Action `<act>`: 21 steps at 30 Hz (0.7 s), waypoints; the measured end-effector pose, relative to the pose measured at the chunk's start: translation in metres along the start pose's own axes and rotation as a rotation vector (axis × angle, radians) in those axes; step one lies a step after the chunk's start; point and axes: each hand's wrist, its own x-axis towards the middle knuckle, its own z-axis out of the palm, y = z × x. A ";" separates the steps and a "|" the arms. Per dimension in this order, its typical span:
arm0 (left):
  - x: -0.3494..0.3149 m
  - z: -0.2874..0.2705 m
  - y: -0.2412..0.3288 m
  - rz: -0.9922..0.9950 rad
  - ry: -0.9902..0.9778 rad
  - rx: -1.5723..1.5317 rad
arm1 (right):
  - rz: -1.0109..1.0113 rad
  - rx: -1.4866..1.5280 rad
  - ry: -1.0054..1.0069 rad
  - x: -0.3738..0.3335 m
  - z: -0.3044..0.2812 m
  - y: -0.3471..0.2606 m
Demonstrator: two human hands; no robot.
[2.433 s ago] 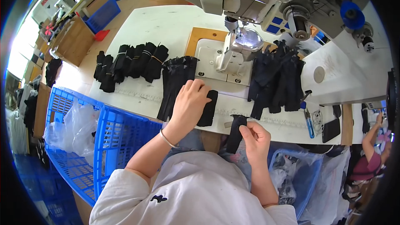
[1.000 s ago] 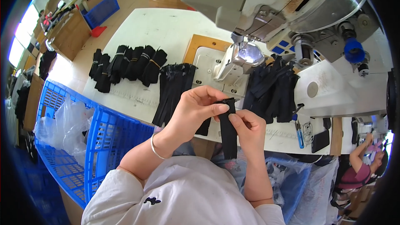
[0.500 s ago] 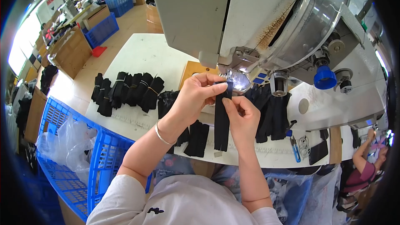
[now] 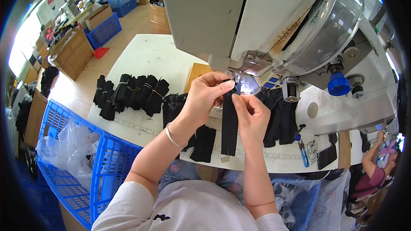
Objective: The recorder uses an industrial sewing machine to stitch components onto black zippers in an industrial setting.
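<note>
Working at a white table, messy room, you're pinching that black strip up top, left hand beyond right hand.

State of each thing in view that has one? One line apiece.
Left hand: pinching the black strip near its upper end
Right hand: pinching the strip's right edge, slightly lower
Black strip: fairly straight, lower end free
Black bundles: banded, lying on the table
Clear plastic bag: crumpled, in the blue crate
Blue-handled tool: lying down; open or shut unclear
Sewing machine: running or stopped, can't tell
</note>
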 end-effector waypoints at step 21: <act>-0.043 -0.002 -0.015 0.044 0.067 0.171 | 0.223 -0.016 -0.105 -0.052 -0.019 0.004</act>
